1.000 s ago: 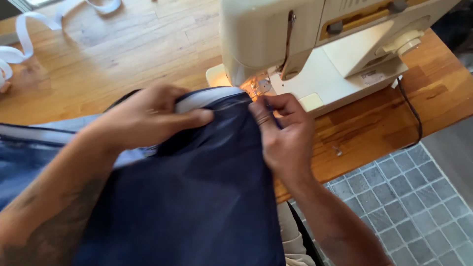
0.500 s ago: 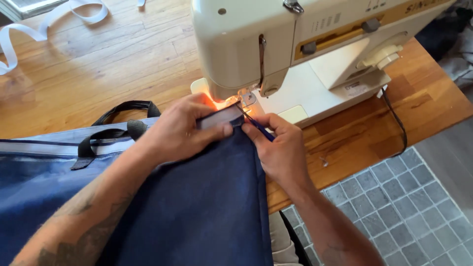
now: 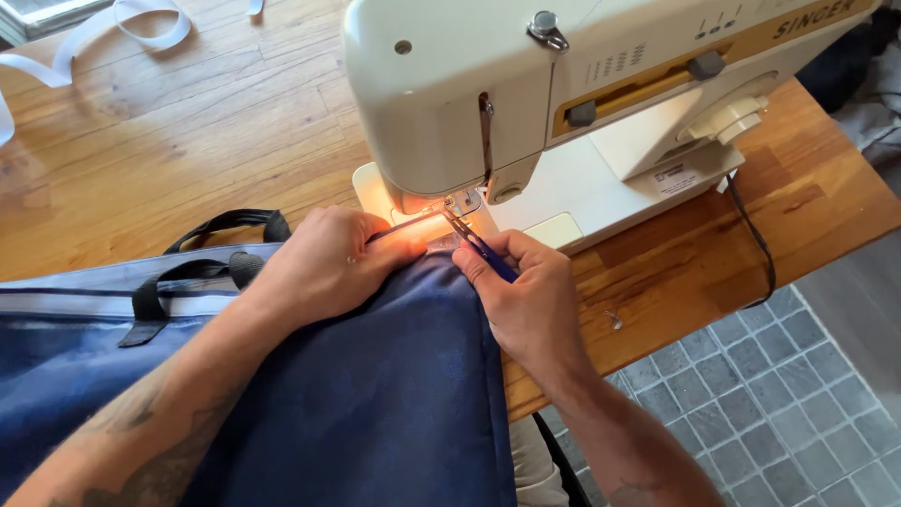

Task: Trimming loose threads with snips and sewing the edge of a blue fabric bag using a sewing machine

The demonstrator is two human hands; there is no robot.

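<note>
A cream sewing machine (image 3: 526, 94) stands on a wooden table (image 3: 169, 131). Its lamp lights the presser foot and needle (image 3: 460, 202). A dark blue fabric bag (image 3: 375, 394) with black strap handles (image 3: 225, 225) and a pale band lies in front of it, its top edge pushed under the foot. My left hand (image 3: 324, 263) lies flat on the fabric just left of the needle and presses it down. My right hand (image 3: 526, 300) pinches a thin blue-handled tool (image 3: 483, 249), its tip pointing at the presser foot.
White ribbon (image 3: 113, 33) lies looped at the table's far left. A black power cord (image 3: 755, 244) hangs over the table's right edge. Grey tiled floor (image 3: 779, 404) shows below right. A small screw or pin (image 3: 615, 321) lies on the wood near my right hand.
Both hands and the bag's edge have moved forward from in front of the machine to right under the presser foot. The black handles came into view.
</note>
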